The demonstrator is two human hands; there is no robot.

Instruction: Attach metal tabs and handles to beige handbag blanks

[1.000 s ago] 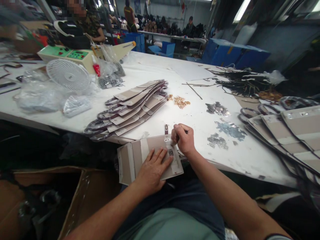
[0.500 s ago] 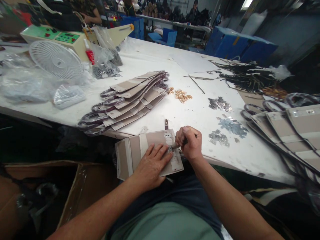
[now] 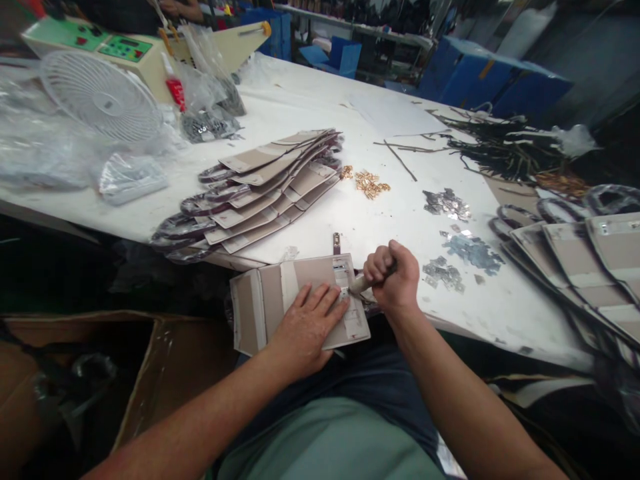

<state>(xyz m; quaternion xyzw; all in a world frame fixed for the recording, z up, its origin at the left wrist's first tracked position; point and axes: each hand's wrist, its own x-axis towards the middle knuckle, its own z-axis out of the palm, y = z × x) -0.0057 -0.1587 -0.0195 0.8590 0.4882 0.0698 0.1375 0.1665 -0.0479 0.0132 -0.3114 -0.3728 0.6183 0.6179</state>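
Note:
My left hand (image 3: 307, 327) lies flat with fingers spread on a beige bag panel (image 3: 275, 293) at the table's front edge. My right hand (image 3: 395, 273) is closed round a short tool (image 3: 364, 283) with a greyish blunt end, whose exact kind I cannot make out. The tool's end is at the panel's right part, close to my left fingertips. Small metal fittings show there, partly hidden. A dark strap with a metal clasp (image 3: 337, 240) sticks out beyond the panel's far edge.
A stack of bag panels with wrapped handles (image 3: 265, 193) lies beyond. Brass-coloured pieces (image 3: 370, 185) and metal plates (image 3: 473, 252) lie to the right, more bag panels (image 3: 565, 247) at far right. A white fan (image 3: 103, 97) stands left; an open carton (image 3: 150, 373) is below.
My right hand has shifted slightly right and up, its tool tilted more and showing more of its end. My left hand stays on the panel. The view has shifted a little.

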